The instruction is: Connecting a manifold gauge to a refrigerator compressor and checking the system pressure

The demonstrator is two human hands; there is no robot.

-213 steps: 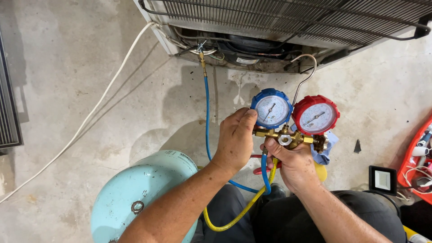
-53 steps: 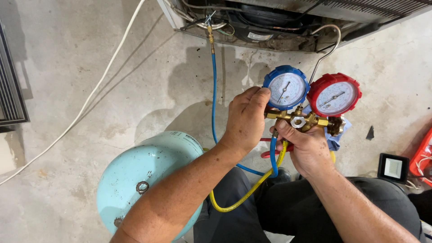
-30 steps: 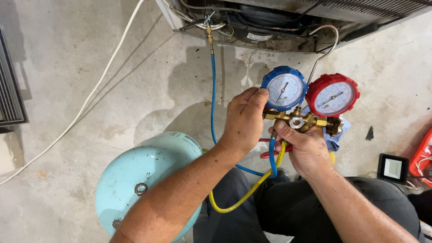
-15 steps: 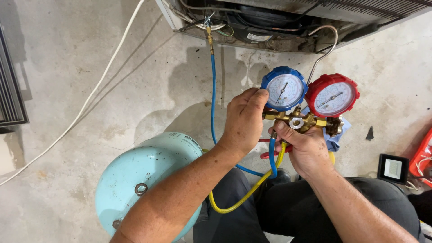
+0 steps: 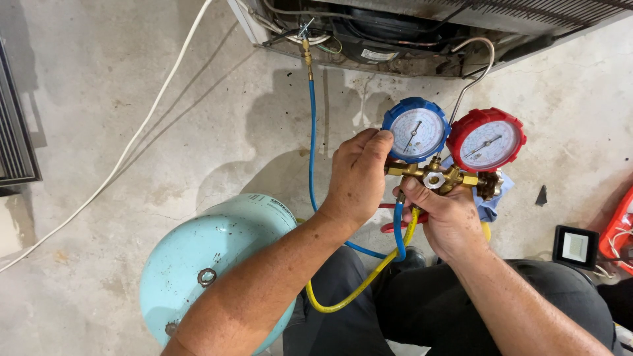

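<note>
Gripping manifold (image 5: pixel 438 177): my left hand (image 5: pixel 356 178) closed on its left end, right hand (image 5: pixel 448 221) clasping beneath; blue gauge (image 5: pixel 417 130) at 11 o'clock, red gauge (image 5: pixel 486 140) at 1; cylinder (image 5: pixel 204 264) at 8.

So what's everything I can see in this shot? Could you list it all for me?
blue gauge: 1, blue rim, on the brass manifold, left side
red gauge: 1, red rim, on the manifold, right side
brass manifold: 1, brass, below both gauges
blue hose: 1, blue, from appliance fitting down to manifold
yellow hose: 1, yellow, looping below manifold
gas cylinder: 1, pale blue, on the floor lower left
white cable: 1, white, across the concrete floor
appliance underside: 1, dark, top edge
small floodlight: 1, black, right
left hand: at the manifold's left end
right hand: holding the manifold from below
</note>
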